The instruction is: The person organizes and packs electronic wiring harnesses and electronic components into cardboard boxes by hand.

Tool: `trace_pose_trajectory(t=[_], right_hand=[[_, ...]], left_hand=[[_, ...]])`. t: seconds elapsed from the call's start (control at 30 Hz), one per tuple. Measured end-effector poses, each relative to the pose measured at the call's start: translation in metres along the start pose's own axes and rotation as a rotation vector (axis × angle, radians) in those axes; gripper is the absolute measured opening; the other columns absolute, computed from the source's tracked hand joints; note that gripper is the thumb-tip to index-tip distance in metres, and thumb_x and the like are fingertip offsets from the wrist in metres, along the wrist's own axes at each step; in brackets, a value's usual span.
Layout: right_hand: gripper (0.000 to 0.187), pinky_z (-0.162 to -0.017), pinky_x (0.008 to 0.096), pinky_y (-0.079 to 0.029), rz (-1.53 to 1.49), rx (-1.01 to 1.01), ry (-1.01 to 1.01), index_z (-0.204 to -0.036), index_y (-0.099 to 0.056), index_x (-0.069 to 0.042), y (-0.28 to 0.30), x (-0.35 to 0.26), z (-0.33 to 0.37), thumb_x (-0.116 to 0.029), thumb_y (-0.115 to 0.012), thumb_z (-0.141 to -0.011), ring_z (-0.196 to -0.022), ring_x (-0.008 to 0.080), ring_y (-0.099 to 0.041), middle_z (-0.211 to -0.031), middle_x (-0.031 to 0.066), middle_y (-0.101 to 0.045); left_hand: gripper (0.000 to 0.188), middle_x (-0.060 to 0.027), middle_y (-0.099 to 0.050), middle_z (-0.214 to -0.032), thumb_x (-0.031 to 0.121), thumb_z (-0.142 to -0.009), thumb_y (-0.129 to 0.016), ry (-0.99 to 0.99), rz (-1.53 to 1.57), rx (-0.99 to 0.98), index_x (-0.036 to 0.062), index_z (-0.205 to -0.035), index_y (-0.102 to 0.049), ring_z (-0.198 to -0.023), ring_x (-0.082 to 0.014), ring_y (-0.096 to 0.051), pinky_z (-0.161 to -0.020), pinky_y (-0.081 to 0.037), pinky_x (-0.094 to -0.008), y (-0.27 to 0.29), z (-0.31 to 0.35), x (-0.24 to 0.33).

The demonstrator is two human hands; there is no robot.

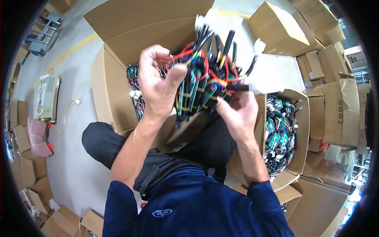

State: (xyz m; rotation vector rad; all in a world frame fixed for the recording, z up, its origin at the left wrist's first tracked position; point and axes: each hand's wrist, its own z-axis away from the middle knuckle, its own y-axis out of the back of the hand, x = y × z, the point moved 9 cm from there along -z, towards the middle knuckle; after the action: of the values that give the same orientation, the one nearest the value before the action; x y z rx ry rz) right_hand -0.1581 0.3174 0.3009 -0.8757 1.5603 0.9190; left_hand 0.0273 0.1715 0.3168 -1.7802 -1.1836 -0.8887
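A bundle of wired circuit boards [194, 93] is held up in front of me over a large open carton. Its green boards stand side by side with tan bands across them. Red, yellow, blue and black wires and white connectors stick out at the top, partly blurred. My left hand [156, 85] is at the bundle's left side, thumb in front and fingers curled near the red wires. On the lower right, my right hand [241, 114] grips it with the thumb in front; the other fingers are partly hidden behind a black-sleeved wire.
The open carton [112, 85] beneath holds more wired boards [134, 77]. At my right stands another carton [301, 130] packed with green boards [279, 138]. Closed boxes [276, 29] stand beyond. On the floor at left lie a white appliance [48, 96] and pink wrap [38, 136].
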Motion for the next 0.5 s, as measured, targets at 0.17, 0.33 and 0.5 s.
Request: trace_pose_trajectory(t=[0.17,0.33,0.5], right_hand=[[0.058,-0.089,0.0315,-0.059,-0.076,-0.044,0.145,-0.142,-0.047,0.003,-0.021,-0.041,-0.070,-0.006,-0.075,-0.092,-0.105,0.0193,-0.070,-0.120,0.0136,-0.069],[0.062,-0.095,0.0352,-0.057,0.180,-0.192,0.171,-0.138,-0.053,0.005,-0.039,-0.010,-0.139,-0.013,-0.083,-0.086,-0.107,0.0226,-0.071,-0.116,0.0182,-0.073],[0.063,-0.097,0.0380,-0.054,0.375,-0.441,0.040,-0.133,-0.056,0.005,-0.092,0.123,-0.186,-0.017,-0.086,-0.082,-0.106,0.0266,-0.070,-0.115,0.0205,-0.072]], left_hand=[[0.051,0.0056,-0.043,-0.059,0.047,-0.095,-0.075,-0.391,-0.376,-0.003,0.0026,-0.076,-0.060,-0.057,-0.0051,-0.041,-0.050,-0.036,-0.0237,-0.011,-0.051,0.062],[0.051,-0.0030,-0.061,-0.071,0.048,-0.097,-0.071,0.013,-0.471,-0.215,-0.0022,-0.097,-0.068,-0.070,-0.0097,-0.054,-0.065,-0.048,-0.0302,0.011,-0.067,0.002],[0.028,-0.0046,-0.071,-0.083,0.022,-0.093,-0.077,0.570,-0.369,-0.390,-0.0030,-0.106,-0.071,-0.074,-0.0126,-0.062,-0.071,-0.052,-0.0324,0.074,-0.038,-0.173]])
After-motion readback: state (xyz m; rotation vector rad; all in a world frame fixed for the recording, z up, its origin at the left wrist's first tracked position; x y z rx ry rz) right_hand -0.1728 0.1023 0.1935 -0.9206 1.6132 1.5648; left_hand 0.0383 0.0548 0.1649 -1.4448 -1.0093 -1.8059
